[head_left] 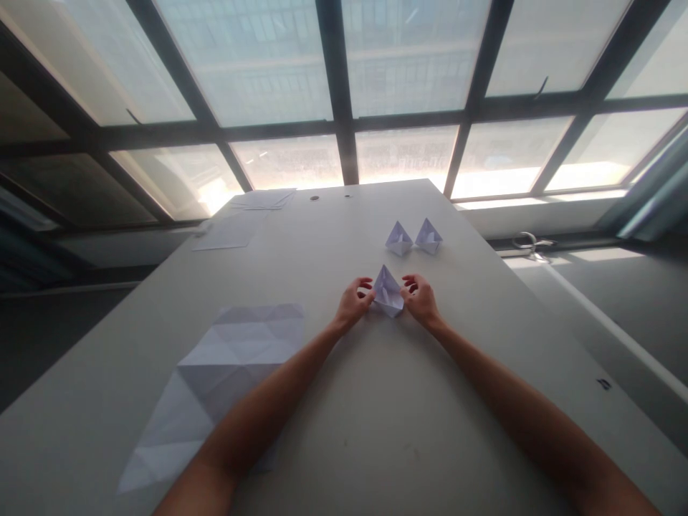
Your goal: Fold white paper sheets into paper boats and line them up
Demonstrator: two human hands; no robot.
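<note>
A folded white paper boat [388, 295] with a pointed peak stands between my two hands on the white table. My left hand [355, 299] pinches its left side, thumb against the paper and fingers curled. On the other side my right hand [420, 295] holds the right edge between thumb and fingers. Just beyond are two similar paper boats, a left one [398, 239] and a right one [428, 236], side by side and touched by neither hand. An unfolded, creased sheet of paper [236, 358] lies partly beneath my left forearm.
Flat sheets of paper [228, 228] lie at the table's far left. A round dark hole [314, 198] shows near the back edge of the table [344, 430]. Large windows rise behind it. A small dark mark [603, 384] is near the right edge.
</note>
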